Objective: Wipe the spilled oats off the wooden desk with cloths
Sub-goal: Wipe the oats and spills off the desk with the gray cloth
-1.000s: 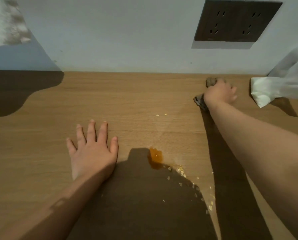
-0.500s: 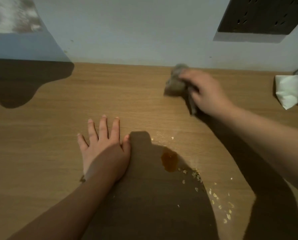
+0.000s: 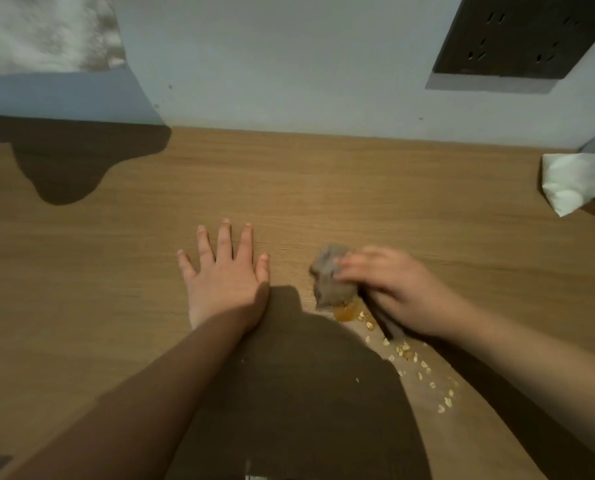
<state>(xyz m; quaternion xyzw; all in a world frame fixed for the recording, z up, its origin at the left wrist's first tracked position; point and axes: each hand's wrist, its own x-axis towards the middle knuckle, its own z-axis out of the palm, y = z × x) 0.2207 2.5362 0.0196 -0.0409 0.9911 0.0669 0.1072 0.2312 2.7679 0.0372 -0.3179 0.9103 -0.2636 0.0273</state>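
My right hand (image 3: pixel 398 292) grips a crumpled grey-brown cloth (image 3: pixel 330 280) and presses it onto the wooden desk (image 3: pixel 323 188), right at the upper edge of an orange sticky spill (image 3: pixel 346 314). Loose oat flakes (image 3: pixel 412 356) trail from that spill down and to the right, along the edge of my head's shadow. My left hand (image 3: pixel 225 277) lies flat on the desk with fingers spread, a short way left of the cloth, holding nothing.
A white paper or cloth (image 3: pixel 580 181) lies at the desk's right edge by the wall. A dark socket panel (image 3: pixel 528 32) is set in the grey wall. A pale object (image 3: pixel 46 29) hangs at top left and casts a shadow (image 3: pixel 67 161) on the desk.
My right hand has carried the cloth from the back of the desk by the wall down and left to the orange spill. My left hand has stayed flat in place.
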